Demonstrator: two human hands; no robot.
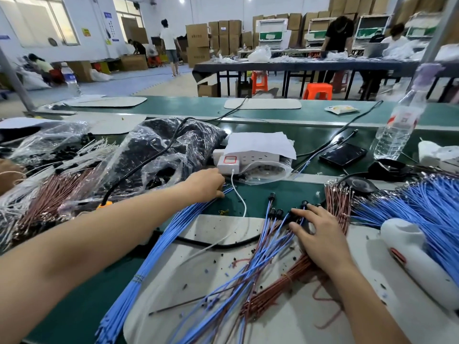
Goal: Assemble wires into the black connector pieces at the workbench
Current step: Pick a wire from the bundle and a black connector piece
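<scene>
The left forearm (99,232) and right forearm (367,294) are bare along all of their visible length. The left hand (205,186) and right hand (320,235) are likewise bare, with slim fingers.

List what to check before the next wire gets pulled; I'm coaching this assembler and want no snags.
1. Grip: left hand holds the far tips of the blue wire bundle: ok.
2. Hold-down: right hand rests flat on the connector-tipped wires: ok.
3. Snag: white cable runs right beside those tips: not ok.
4. Supply: black connector pieces lie near the right fingers: ok.
5. One wire or several pinched: cannot tell.
</scene>
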